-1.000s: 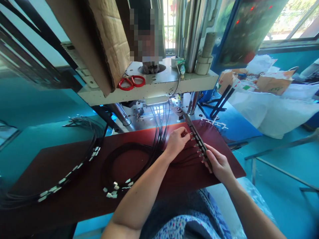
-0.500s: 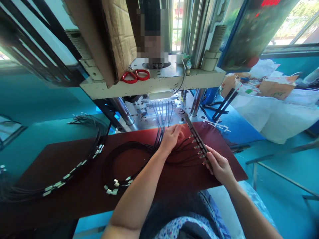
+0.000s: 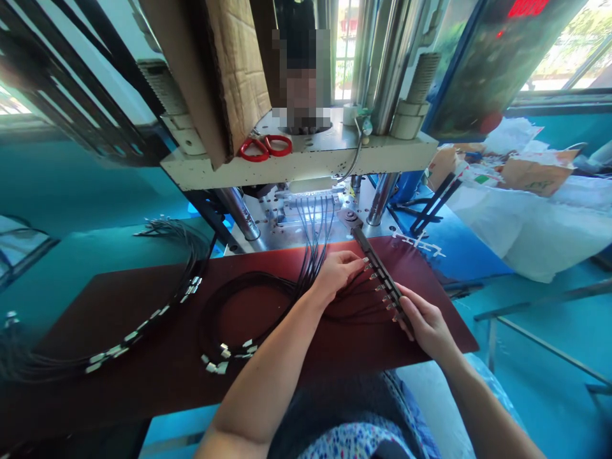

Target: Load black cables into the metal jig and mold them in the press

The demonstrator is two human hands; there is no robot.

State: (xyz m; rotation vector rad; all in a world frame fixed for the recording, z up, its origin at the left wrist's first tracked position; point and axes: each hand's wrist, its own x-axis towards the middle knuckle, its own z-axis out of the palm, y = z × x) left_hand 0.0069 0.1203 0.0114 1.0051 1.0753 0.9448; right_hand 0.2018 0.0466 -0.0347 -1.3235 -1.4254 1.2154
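Observation:
My right hand [image 3: 425,322] is wrapped round the lower end of a long dark metal bar [image 3: 380,271], which slants up and away to the left. Several cables with small metal connectors [image 3: 378,288] sit along the bar's left edge. Thumb and fingertips of my left hand [image 3: 338,273] are pinched on a cable connector at the bar's upper part. Thin black cables [image 3: 313,255] run from the lit metal mould [image 3: 306,209] in the press, passing under my left hand. Their coiled lengths [image 3: 210,299] lie on the dark red board to the left.
A dark red board [image 3: 268,255] spans the front of the press. A bundle of tagged black cables [image 3: 157,312] curves along its left side. Red-handled scissors [image 3: 265,148] lie on the press plate [image 3: 315,162]. A blue table [image 3: 473,245] stands to the right.
My left hand has moved right to the bar, and its fingertips have closed on a connector there. My right hand keeps its hold on the bar. The view has shifted slightly.

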